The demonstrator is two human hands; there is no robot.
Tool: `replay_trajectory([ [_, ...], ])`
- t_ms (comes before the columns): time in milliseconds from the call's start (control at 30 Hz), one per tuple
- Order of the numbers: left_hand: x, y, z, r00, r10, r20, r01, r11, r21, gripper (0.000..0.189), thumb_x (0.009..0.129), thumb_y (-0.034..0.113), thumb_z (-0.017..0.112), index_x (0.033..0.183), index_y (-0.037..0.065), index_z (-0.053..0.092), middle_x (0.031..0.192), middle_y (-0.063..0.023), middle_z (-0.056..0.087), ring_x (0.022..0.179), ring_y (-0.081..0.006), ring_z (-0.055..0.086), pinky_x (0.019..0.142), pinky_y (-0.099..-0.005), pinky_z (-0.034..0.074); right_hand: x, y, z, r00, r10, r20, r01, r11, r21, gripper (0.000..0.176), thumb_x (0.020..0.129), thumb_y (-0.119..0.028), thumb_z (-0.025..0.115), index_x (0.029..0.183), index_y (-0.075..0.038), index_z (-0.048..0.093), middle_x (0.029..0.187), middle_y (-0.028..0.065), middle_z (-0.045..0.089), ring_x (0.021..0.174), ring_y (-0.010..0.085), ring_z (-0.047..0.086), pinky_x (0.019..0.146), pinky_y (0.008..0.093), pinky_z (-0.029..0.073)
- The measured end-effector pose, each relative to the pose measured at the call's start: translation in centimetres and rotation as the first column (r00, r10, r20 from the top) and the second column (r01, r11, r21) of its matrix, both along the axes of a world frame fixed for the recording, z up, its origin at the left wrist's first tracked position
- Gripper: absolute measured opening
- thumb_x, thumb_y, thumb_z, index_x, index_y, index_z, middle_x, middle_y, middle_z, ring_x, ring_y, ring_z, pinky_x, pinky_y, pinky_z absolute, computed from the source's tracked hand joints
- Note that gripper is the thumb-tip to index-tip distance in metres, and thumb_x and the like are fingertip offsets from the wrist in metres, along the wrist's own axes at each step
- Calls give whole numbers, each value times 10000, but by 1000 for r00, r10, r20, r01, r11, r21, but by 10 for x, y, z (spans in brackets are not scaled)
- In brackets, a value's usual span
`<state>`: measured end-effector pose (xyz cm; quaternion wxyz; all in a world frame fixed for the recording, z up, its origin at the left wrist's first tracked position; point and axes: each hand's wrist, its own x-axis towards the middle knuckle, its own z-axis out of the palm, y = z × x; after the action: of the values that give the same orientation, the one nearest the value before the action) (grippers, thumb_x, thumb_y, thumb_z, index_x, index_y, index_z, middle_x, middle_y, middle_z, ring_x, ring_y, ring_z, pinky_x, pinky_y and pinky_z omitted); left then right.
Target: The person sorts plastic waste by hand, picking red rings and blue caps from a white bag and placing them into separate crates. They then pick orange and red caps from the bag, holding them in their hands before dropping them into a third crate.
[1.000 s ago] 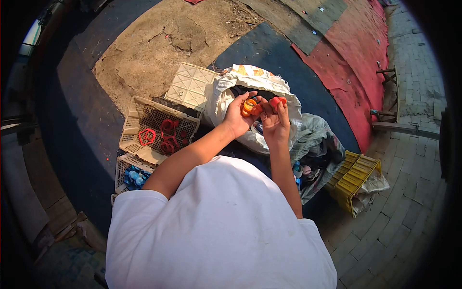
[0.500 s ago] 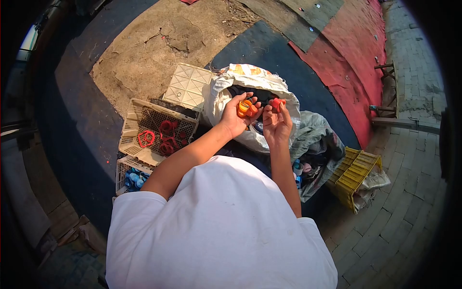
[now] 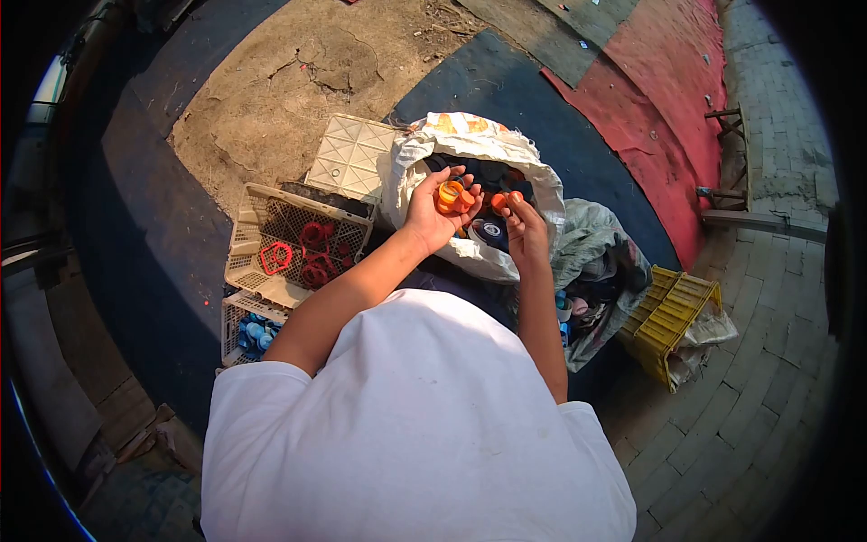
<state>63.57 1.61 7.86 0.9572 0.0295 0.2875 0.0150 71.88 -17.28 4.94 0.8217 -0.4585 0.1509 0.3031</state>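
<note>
Several orange and yellow plastic caps (image 3: 454, 198) lie in my left hand (image 3: 430, 217), which is cupped palm up around them. My right hand (image 3: 527, 237) is just to the right, its fingers pinched on an orange-red cap (image 3: 515, 197). Another orange cap (image 3: 498, 203) shows right at these fingertips, toward my left hand. Both hands are over the mouth of a white woven sack (image 3: 414, 172). Inside the sack are dark caps and a round dark lid with a white mark (image 3: 490, 231).
Left of the sack, a cream crate (image 3: 242, 237) holds red plastic rings (image 3: 314, 253). A lower crate (image 3: 232, 334) contains blue caps (image 3: 257, 336). A cream upturned crate (image 3: 350, 155) lies behind. On the right are a grey-green sack (image 3: 587, 226) and a yellow crate (image 3: 664, 312).
My right hand has turned and shifted slightly right and down. The red piece raised at its fingertips before now sits lower, beside another orange cap. My left hand still cups its caps.
</note>
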Motion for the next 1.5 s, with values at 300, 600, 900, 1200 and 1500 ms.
replay_trajectory([
  [300,-1,7,-2,999,14,51,-15,1000,19,297,1019,272,530,1184,33,595,1186,-136,633,1188,-308,599,1051,-496,499,-9,6,19,984,42,175,3,968,-253,215,954,-176,716,1056,14,719,965,67,713,797,127,682,639,213,533],
  [600,0,9,1,999,-28,35,27,998,52,303,1020,296,524,1179,48,593,1176,-135,649,1164,-302,615,1008,-445,532,-39,43,79,250,626,739,185,718,-671,179,845,-165,780,1007,-89,794,1062,65,701,951,221,624,841,334,517],
  [900,-3,0,5,1000,14,6,-14,1000,12,316,1043,301,527,1160,16,600,1160,-167,640,1128,-333,632,966,-433,582,-22,23,56,650,242,720,240,834,-497,139,851,-90,734,980,-70,783,943,81,720,828,239,679,760,354,535],
  [1200,-10,5,6,992,54,111,-51,998,-34,330,1043,283,488,1197,11,594,1283,-209,620,1246,-401,569,1093,-512,483,1,4,-30,519,854,30,63,-3,-998,258,786,-325,753,956,-138,806,909,147,753,877,336,731,799,445,578],
  [1500,-19,2,11,990,56,131,-52,998,-37,359,1017,288,521,1238,11,582,1311,-207,604,1260,-406,559,1102,-516,471,16,45,-65,506,844,-177,116,-269,-956,174,837,-257,719,920,-119,788,960,138,764,918,308,750,789,422,597],
])
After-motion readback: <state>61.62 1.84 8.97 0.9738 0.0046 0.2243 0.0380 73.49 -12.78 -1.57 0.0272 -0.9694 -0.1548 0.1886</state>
